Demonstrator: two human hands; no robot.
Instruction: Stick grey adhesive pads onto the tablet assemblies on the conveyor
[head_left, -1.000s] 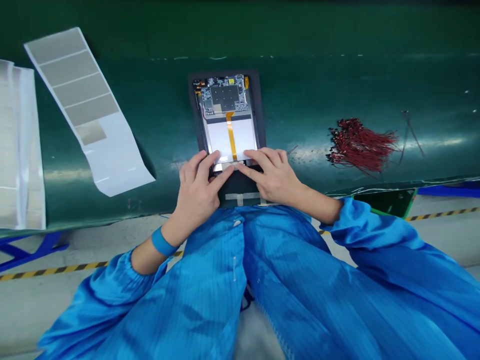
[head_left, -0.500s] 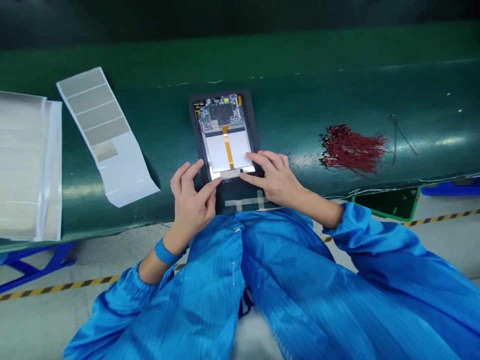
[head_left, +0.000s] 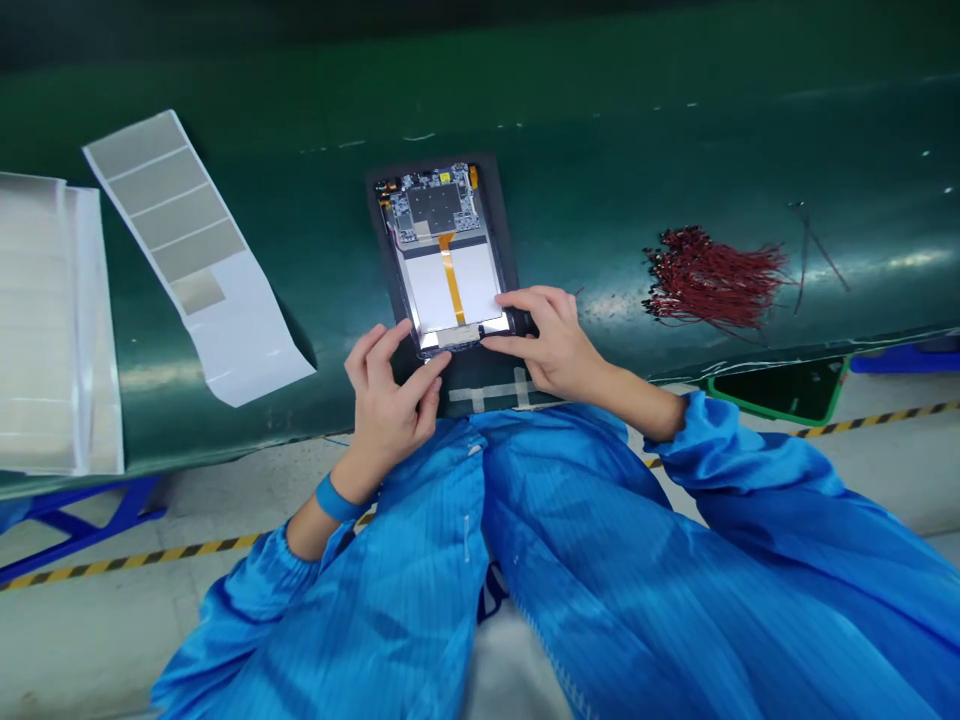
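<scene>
Pale sheets: a stack [head_left: 45, 330] lies at the far left of the counter [head_left: 585, 200], well apart from the work.
Label strip: white backing [head_left: 251, 350] with gray rectangles lies aslant, between the stack and the left hand.
Left hand [head_left: 394, 400]: index finger and thumb stand moderately wide at the device's lower left corner, seemingly touching its edges; nothing appears pinched.
Device: the flat, uncovered device [head_left: 430, 290] lies face-up on a dark pad [head_left: 493, 195], between both hands. It looks light and stiff overall, its smooth white panel probably slippery. The bare circuit board [head_left: 435, 208] and orange ribbon [head_left: 452, 285] look fragile, so the outer frame seems the safest hold.
Tape: pale strips [head_left: 491, 392] cross the counter just below the device.
Right hand [head_left: 559, 345]: index finger and thumb stand moderately apart over the lower right corner, partly covering it; whether they press, I cannot tell.
Red wires: a tangled bundle [head_left: 712, 280] lies well right, not blocking the device.
Loose wires: two thin ones [head_left: 817, 245] cross beside the bundle.
Green tray: its rim [head_left: 787, 417] shows below the counter's edge.
</scene>
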